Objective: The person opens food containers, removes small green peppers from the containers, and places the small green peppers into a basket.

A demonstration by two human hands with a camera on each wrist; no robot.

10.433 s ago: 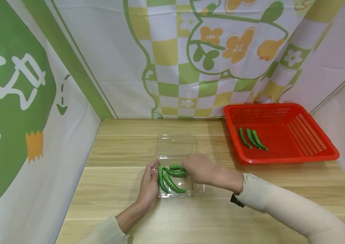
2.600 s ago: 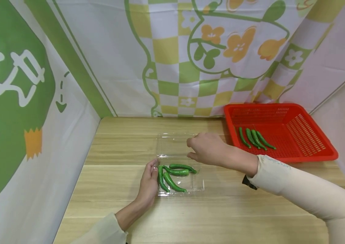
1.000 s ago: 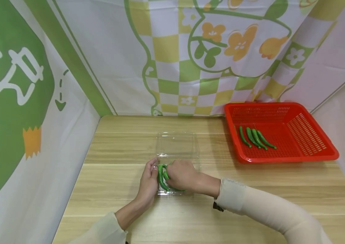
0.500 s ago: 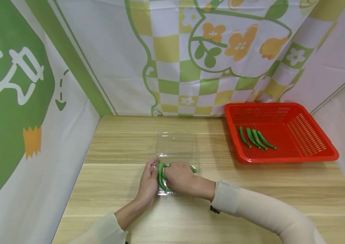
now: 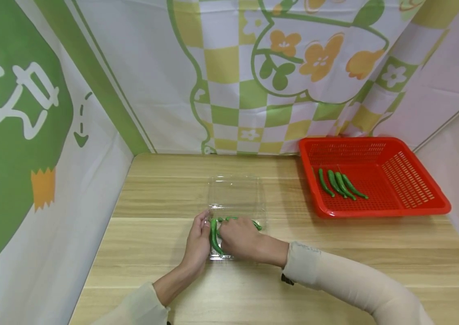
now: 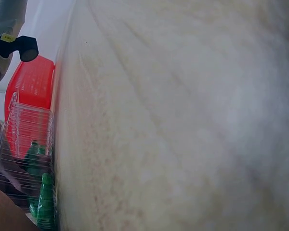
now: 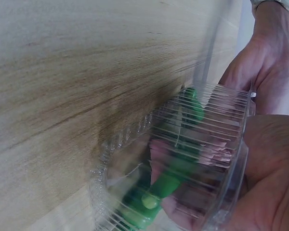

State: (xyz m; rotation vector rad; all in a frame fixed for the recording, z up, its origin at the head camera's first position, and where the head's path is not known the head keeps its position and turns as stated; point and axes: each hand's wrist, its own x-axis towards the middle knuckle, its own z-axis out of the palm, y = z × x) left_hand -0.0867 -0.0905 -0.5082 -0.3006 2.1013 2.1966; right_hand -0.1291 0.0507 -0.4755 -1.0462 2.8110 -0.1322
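Observation:
A clear hinged plastic box (image 5: pixel 218 257) lies on the wooden table, lid (image 5: pixel 235 192) folded back toward the wall. My left hand (image 5: pixel 199 239) grips its left side, thumb at the rim. Over the tray, my right hand (image 5: pixel 239 237) has its fingers curled down inside. Through the plastic in the right wrist view, those fingers pinch a green chili pepper (image 7: pixel 166 185). Another chili (image 5: pixel 214 237) lies along the left wall. More chilies (image 5: pixel 257 225) show at the back of the tray, partly covered by the right hand.
A red plastic basket (image 5: pixel 383 212) stands at the back right, with several green chilies (image 5: pixel 340 185) lying side by side at its left. Patterned cloth (image 5: pixel 249 90) hangs behind the table, and a white and green sheet (image 5: pixel 103 180) borders the left.
One more chili lies in the basket than about ten seconds ago. My right hand, over the lid's right side earlier, has come down into the tray. My left hand stays on the box.

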